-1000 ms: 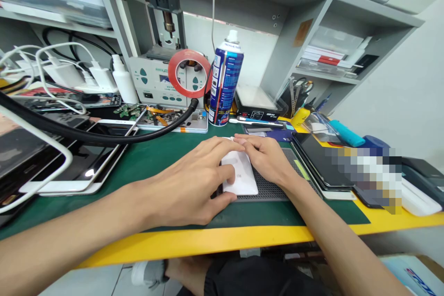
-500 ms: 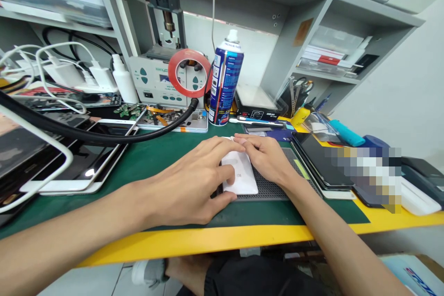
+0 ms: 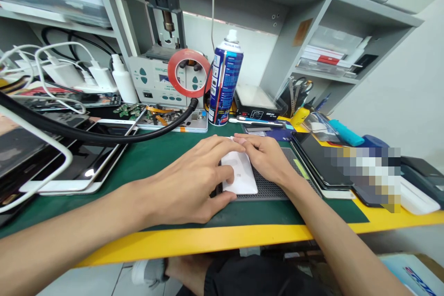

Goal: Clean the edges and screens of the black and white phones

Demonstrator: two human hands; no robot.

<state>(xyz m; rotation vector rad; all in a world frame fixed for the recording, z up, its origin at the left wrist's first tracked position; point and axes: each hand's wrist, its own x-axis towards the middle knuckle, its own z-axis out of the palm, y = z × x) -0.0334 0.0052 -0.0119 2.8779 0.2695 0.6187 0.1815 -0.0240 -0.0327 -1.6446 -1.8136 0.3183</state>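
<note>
A white phone [image 3: 245, 179], back side up with a small logo near its front end, lies on a dark perforated mat [image 3: 272, 184]. My left hand [image 3: 203, 178] grips its left side, with the thumb at the front edge and a curled finger on the back surface. My right hand [image 3: 268, 157] presses its fingers together on the far right part of the phone. The fingertips of both hands meet at the far end and cover it, so what they pinch there is hidden.
A blue spray can [image 3: 226, 81] stands behind the hands, beside a roll of red tape [image 3: 173, 76]. A black hose [image 3: 149, 138] crosses the green mat [image 3: 152, 157] at left, over several phones and tablets [image 3: 83, 157]. More dark phones [image 3: 322, 162] lie stacked at right.
</note>
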